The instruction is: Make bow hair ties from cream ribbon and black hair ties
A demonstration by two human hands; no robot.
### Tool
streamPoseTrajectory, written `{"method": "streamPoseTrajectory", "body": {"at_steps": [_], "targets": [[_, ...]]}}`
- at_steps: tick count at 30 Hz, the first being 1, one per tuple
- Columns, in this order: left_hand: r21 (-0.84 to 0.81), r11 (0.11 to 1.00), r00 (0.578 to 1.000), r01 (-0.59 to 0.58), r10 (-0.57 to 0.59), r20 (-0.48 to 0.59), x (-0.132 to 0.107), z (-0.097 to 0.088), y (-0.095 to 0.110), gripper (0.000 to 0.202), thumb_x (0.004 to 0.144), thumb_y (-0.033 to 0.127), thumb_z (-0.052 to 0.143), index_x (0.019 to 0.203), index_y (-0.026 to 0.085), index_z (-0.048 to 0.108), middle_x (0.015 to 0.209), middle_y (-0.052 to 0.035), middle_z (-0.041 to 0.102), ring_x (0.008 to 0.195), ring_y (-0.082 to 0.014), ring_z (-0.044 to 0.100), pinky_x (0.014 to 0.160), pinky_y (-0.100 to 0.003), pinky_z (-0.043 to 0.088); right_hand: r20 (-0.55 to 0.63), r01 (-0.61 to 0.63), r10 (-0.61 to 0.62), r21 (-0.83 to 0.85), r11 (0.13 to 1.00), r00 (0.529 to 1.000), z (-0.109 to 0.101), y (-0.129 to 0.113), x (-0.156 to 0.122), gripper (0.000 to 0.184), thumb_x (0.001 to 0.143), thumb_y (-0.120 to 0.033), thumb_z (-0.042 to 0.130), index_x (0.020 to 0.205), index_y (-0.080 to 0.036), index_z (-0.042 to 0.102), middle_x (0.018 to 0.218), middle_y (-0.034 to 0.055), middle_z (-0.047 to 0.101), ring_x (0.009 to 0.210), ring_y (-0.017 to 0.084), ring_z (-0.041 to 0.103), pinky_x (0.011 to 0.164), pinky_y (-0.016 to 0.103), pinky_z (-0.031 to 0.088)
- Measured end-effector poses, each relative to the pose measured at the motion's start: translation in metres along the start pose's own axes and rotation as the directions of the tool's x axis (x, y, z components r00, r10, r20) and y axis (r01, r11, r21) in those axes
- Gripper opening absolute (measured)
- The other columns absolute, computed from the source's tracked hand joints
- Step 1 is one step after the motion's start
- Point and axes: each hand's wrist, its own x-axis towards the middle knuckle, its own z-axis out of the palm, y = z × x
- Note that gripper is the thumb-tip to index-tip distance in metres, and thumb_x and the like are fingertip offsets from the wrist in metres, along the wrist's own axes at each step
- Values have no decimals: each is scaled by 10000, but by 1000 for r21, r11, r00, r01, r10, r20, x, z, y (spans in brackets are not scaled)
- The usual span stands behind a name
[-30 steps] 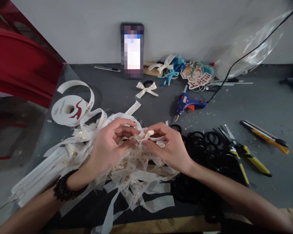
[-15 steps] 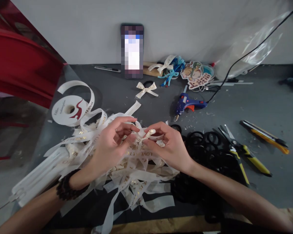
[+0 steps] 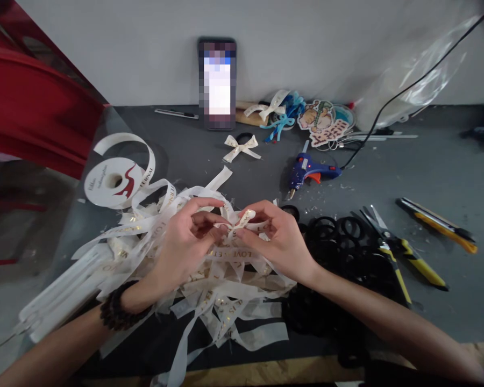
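My left hand (image 3: 193, 231) and my right hand (image 3: 276, 236) meet over a heap of cut white ribbons (image 3: 221, 290) with gold lettering. Between my fingertips is a small white ribbon (image 3: 247, 217), looped, with a gold print. The left thumb and fingers pinch its left side, while the right thumb and forefinger pinch near its middle. Parts of the ribbon are hidden behind my fingers. Beyond my hands lies a finished-looking white bow (image 3: 242, 148) on a black hair tie.
A ribbon spool (image 3: 100, 185) stands left, above a white power strip (image 3: 64, 290). Behind are a phone (image 3: 218, 83) and blue glue gun (image 3: 306, 171). To the right lie black hair ties (image 3: 326, 274), yellow-handled scissors (image 3: 423, 266) and a box cutter (image 3: 438, 226).
My left hand has turned slightly and its fingertips have moved closer to the middle of the ribbon. My right hand keeps its pinch, almost still.
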Motion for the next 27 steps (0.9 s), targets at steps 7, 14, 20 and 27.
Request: {"method": "streamPoseTrajectory", "body": {"at_steps": [7,14,20,27], "targets": [[149,987,997,-64,68,-20,0,-2,4,314,900,363,828,1156,230,704,710,24,595,636,-134,593,576,-251,492,-1,11,-11,-50,999,1000,2,-1,-1,227,891,-250,778,1105,-243,701,948,-5,750,817,145,704,738,288,573],[96,990,994,-101,104,-31,-9,2,6,384,936,360,805,1282,274,662,633,64,533,576,-114,485,581,-251,438,50,-6,9,-58,998,999,3,-3,-3,292,855,-205,765,1136,-245,701,990,-1,750,851,148,714,778,293,595],[85,981,972,-172,183,-149,-4,3,7,321,953,350,778,1226,232,655,922,-24,693,873,-170,668,763,-283,546,-53,9,-12,-62,998,999,-2,-1,1,240,880,-259,774,1109,-235,710,1015,14,749,791,137,678,716,289,560],[79,993,991,-93,99,-85,-2,3,3,315,927,383,807,1175,228,690,1089,-53,729,974,-182,703,788,-282,584,-89,18,-23,-57,998,996,1,-2,0,205,885,-243,761,1084,-238,708,990,8,756,787,142,684,710,298,560]]}}
